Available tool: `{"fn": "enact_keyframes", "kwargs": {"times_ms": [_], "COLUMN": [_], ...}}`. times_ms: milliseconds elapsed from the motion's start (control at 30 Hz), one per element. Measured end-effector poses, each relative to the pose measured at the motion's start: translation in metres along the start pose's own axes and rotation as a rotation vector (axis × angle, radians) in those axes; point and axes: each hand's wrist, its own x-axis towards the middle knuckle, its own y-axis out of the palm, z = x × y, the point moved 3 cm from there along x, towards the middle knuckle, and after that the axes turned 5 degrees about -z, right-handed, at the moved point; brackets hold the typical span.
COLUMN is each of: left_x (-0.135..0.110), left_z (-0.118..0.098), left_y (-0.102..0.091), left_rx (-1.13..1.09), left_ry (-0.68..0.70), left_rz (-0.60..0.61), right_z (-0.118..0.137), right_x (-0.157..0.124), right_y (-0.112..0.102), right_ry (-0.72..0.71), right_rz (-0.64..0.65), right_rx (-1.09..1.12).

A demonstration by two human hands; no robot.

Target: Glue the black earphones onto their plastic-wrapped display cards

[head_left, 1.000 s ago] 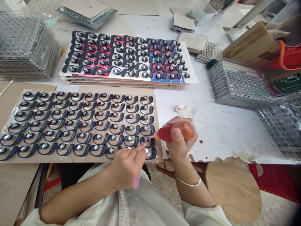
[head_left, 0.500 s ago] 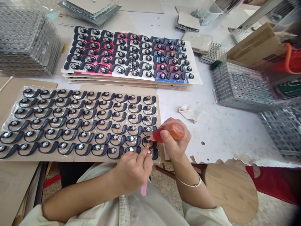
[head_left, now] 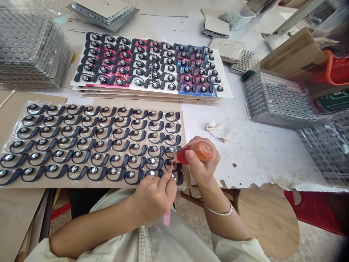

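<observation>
Left hand [head_left: 156,193]: reaches in from the left, low over the near edge of the table [head_left: 253,153], its fingers pinched together on a slim pink-handled tool [head_left: 167,219] whose handle end sticks out below the palm.
Right hand [head_left: 205,163]: wraps its fingers around a translucent orange-red bottle [head_left: 194,153], the thumb along its side; the bottle tilts, its narrow tip pointing left and down.
Wrist: a thin pale bracelet [head_left: 228,212] circles the right one.
Meeting point: the tool's end and the bottle's tip come together at a black hook-shaped piece [head_left: 178,167], in the rightmost column, second row from the near edge; whether the tip touches it is too small to tell.
Near board: brown cardboard [head_left: 186,176] under clear film, carrying neat rows of matching pieces, each with a round silvery disc.
Far board: a printed sheet [head_left: 227,91] in pink, white and blue, bearing similar rows, on top of stacked sheets.
Left side: a tall stack of clear plastic trays [head_left: 24,43], with a cotton swab [head_left: 7,99] nearer.
Right side: a crumpled white scrap [head_left: 216,130] beyond the bottle; farther right, a clear tray stack [head_left: 283,100] beside a cardboard box [head_left: 291,49].
Below: a round wooden stool seat [head_left: 268,222].
</observation>
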Motion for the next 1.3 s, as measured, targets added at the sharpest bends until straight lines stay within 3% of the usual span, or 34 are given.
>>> {"fn": "enact_keyframes", "kwargs": {"times_ms": [767,1033,1300], "left_x": [-0.001,0.001,0.001], "left_z": [0.000,0.000,0.001], "left_y": [0.000,0.000,-0.001], "left_rx": [-0.018,-0.017,-0.007], "left_ry": [-0.013,-0.025,-0.011], "left_rz": [-0.016,-0.028,-0.019], "right_z": [-0.003,0.004,0.008], "right_x": [-0.002,0.001,0.002], "right_y": [-0.001,-0.001,-0.002], "right_ry": [0.003,-0.138,-0.173], "right_rz": [-0.051,-0.077,-0.078], "right_rx": [0.003,-0.011,-0.037]}}
